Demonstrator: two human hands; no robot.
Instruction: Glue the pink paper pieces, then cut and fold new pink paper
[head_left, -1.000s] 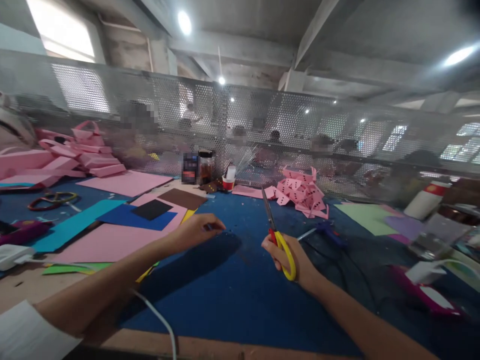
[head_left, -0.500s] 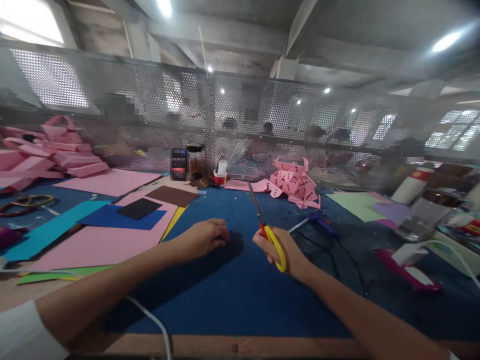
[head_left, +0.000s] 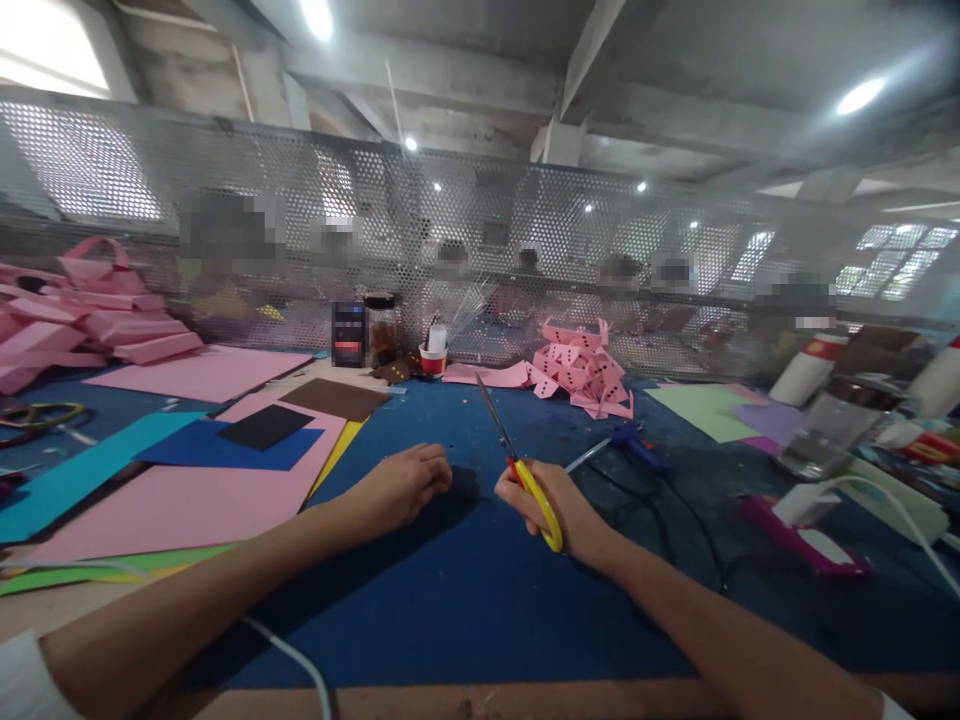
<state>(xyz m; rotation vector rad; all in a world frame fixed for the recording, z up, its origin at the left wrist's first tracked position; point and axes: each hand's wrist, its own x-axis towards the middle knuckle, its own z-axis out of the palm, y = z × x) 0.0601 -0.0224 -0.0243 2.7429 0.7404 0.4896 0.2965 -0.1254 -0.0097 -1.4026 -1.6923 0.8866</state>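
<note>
A pair of scissors (head_left: pixel 541 505) with yellow and red handles is held in my right hand (head_left: pixel 570 505), its blades close together and pointing up and away over the blue table covering (head_left: pixel 450 620). My left hand (head_left: pixel 409 480) is to the left of the scissors with its fingers curled in, and no object shows in it. Just beyond that arm lie sheets of pink paper (head_left: pixel 187 505), blue paper (head_left: pixel 255 450), black paper (head_left: pixel 266 427) and brown paper (head_left: pixel 337 395). A blue glue gun (head_left: pixel 637 445) rests past my right hand.
Folded pink paper pieces (head_left: pixel 581 365) are heaped at the back, and more pink paper shapes (head_left: pixel 97 315) at the far left. A jar (head_left: pixel 381 335), a phone (head_left: pixel 349 335) and a red-white cup (head_left: pixel 433 358) stand by the mesh partition (head_left: pixel 510 200). A clear container (head_left: pixel 836 435) is at right.
The view has shifted slightly, so things appear a little further left and lower. Both hands keep nearly the same pose, the right one still holding the scissors.
</note>
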